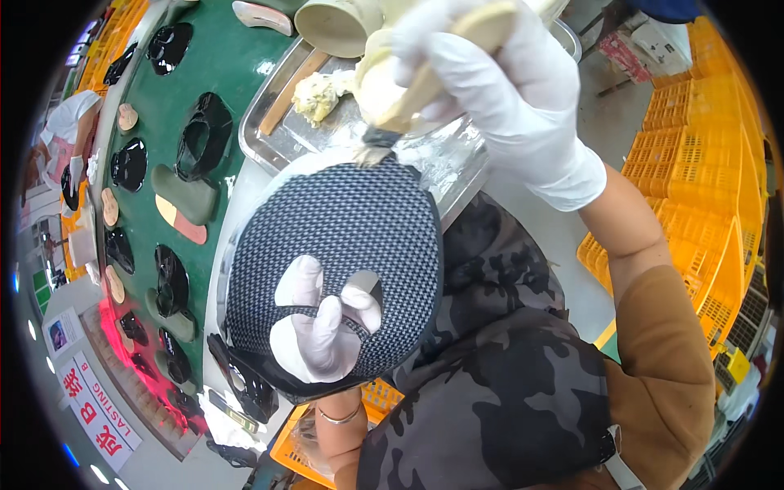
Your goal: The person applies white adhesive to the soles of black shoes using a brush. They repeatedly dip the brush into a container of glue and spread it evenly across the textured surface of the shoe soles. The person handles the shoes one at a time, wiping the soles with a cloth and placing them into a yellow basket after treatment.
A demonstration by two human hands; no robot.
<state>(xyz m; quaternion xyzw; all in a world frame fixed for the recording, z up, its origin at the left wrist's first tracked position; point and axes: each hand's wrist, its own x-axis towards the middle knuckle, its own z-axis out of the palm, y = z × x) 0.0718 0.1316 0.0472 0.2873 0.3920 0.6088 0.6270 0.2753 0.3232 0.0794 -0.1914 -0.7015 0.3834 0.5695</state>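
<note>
My left hand (318, 343) grips a black-and-grey woven shoe upper (335, 220) from below, its gloved fingers passing through an opening in the weave. The upper is tilted over my lap, with a whitish band along its far edge. In my right hand (523, 106), also white-gloved, is a wooden-handled brush (402, 114). Its bristles touch the upper's far edge. Beyond it, a metal tray (260, 139) holds a crusted yellowish lump (318, 98) and a flat wooden stick (292, 91). A beige pot (339, 26) lies tipped at the tray's far side.
On the left, a green table (237, 61) carries several glossy black uppers (204, 135) and sole-shaped pieces (184, 194). Stacked orange crates (678, 188) stand at the right, and another crate (380, 396) is below my left arm. A person (73, 122) works at far left.
</note>
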